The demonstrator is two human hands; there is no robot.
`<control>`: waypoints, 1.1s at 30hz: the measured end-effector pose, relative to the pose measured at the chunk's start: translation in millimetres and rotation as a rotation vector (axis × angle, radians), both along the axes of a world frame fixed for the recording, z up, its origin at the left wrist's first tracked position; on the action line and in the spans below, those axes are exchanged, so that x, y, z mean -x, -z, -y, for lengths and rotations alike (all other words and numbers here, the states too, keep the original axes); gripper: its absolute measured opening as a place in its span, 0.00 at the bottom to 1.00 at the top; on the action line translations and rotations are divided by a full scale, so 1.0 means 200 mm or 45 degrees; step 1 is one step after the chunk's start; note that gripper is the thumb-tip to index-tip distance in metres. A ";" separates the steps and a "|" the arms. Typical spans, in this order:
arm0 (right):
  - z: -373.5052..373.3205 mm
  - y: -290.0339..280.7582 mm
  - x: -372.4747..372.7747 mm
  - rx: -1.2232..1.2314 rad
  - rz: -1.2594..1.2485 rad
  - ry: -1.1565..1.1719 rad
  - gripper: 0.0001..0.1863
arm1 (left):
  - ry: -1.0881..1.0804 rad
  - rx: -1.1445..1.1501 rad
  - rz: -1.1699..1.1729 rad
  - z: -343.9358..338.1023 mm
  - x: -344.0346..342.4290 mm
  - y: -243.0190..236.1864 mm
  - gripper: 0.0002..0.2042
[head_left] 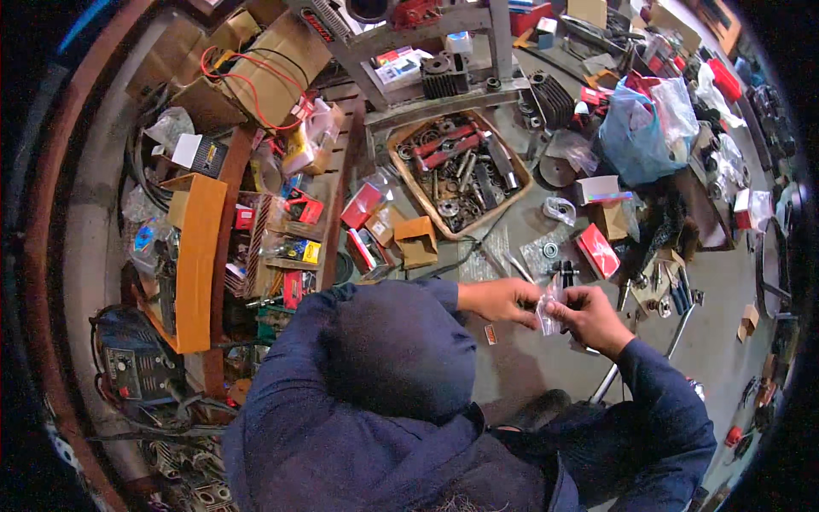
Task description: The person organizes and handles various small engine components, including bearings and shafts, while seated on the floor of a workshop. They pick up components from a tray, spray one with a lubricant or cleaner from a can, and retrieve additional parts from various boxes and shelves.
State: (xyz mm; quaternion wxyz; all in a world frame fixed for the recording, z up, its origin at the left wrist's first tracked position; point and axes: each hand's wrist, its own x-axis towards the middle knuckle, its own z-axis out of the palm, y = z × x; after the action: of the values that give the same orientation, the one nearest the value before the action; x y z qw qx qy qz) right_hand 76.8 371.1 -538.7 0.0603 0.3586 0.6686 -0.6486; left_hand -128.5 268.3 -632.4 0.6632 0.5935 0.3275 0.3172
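My left hand (pixel 510 300) and my right hand (pixel 597 317) meet right of centre, both pinching a small clear plastic bag (pixel 548 317). Whatever is inside it is too small to make out. Below my left hand, a small orange-and-white card (pixel 490 334) lies on the grey floor (pixel 512 367). Just beyond my hands are metal rods (pixel 529 269), dark bolt-like parts (pixel 564 272) and a ring bearing (pixel 550 250) on plastic wrap. A red box (pixel 597 252) sits above my right hand.
A tray (pixel 517 200) of tools and parts stands ahead, below a metal frame (pixel 498 51). Wooden shelving (pixel 200 256), small boxes and a welder-like machine (pixel 128 358) crowd the left. A blue bag (pixel 636 141), scattered tools (pixel 661 282) and long metal bars (pixel 678 337) lie right.
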 end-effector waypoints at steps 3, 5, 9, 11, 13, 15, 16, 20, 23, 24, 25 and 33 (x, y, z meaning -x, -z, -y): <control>-0.02 0.02 0.01 0.082 0.106 0.058 0.10 | -0.257 -0.065 0.270 0.01 0.06 -0.01 0.08; -0.02 0.03 0.02 -0.041 0.071 0.046 0.12 | -0.265 0.094 0.374 0.01 0.08 -0.03 0.08; 0.01 0.05 0.04 0.090 -0.083 0.026 0.12 | -0.097 0.250 0.297 0.02 0.11 -0.05 0.12; 0.01 0.05 0.06 0.126 -0.036 -0.002 0.11 | -0.211 0.143 -0.022 0.01 0.20 -0.04 0.13; 0.01 0.04 0.07 0.096 -0.096 0.101 0.13 | -0.436 -0.020 -0.175 0.04 0.35 0.00 0.12; -0.02 0.01 0.06 0.091 -0.045 0.102 0.15 | -0.827 0.025 -0.422 0.10 0.58 0.05 0.13; -0.04 0.00 0.05 0.069 -0.043 0.141 0.14 | -1.058 -0.059 -0.450 0.15 0.71 0.09 0.15; -0.08 0.00 0.00 0.122 0.104 0.225 0.14 | -1.548 0.040 -1.488 0.38 1.26 0.27 0.15; -0.08 0.05 0.00 0.157 0.126 0.257 0.14 | -1.620 -0.078 -1.605 0.40 1.59 0.45 0.14; -0.08 0.06 0.00 0.120 0.195 0.264 0.13 | -1.622 0.035 -1.541 0.39 1.67 0.51 0.13; -0.07 0.08 -0.01 0.144 0.097 0.246 0.13 | -1.660 -0.067 -1.527 0.36 1.74 0.55 0.13; -0.07 0.07 -0.04 -0.026 0.092 0.170 0.12 | -1.475 -0.121 -1.603 0.24 1.83 0.56 0.11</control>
State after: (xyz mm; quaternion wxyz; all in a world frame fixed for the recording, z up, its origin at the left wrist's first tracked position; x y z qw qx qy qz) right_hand 84.2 385.7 -551.9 0.0374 0.4262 0.6471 -0.6311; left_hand -495.4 220.7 -744.9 0.0658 0.4253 0.8727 0.2306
